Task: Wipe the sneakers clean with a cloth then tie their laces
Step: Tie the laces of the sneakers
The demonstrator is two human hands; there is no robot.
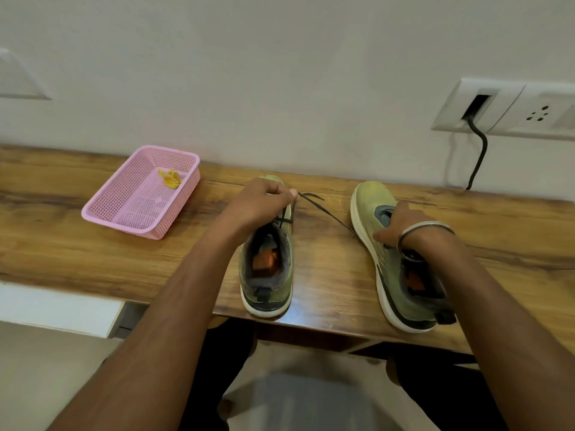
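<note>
Two olive-green sneakers stand on the wooden table (326,275) with their toes to the wall. My left hand (259,202) is over the front of the left sneaker (267,275) and pinches its dark lace (326,209). One strand of that lace runs down and right across the table toward the right sneaker (370,197). My right hand (401,227), with a metal bangle on the wrist, lies over the middle of the right sneaker, thumb on its left side; the fingers are hidden behind the hand. A crumpled yellow cloth (170,178) lies in the pink basket (93,209).
The pink basket sits at the left of the table, near the wall. A wall socket (535,113) with a black cable (479,150) hangs down to the table at the back right. Both sneaker heels reach the table's front edge, above my knees.
</note>
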